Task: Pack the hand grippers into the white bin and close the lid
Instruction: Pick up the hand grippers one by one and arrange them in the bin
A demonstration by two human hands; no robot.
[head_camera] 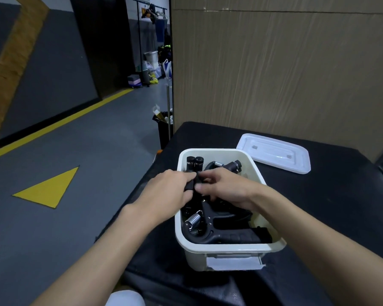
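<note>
Left hand (170, 188) and right hand (226, 188) are meeting over the white bin (221, 246), both pinching one hand gripper (191, 184) by its black handles, which are apparently being squeezed together. Below the grip, other hand grippers (226, 230) are lying inside the bin. Beyond the right hand, the lid (274, 153) is lying apart on the black table (318, 206)

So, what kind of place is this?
Probably a gym or training hall: a grey floor painted with a yellow line and yellow triangle, a black padded surface bearing the white bin of hand grippers, and a clothes rack down the corridor.
</note>
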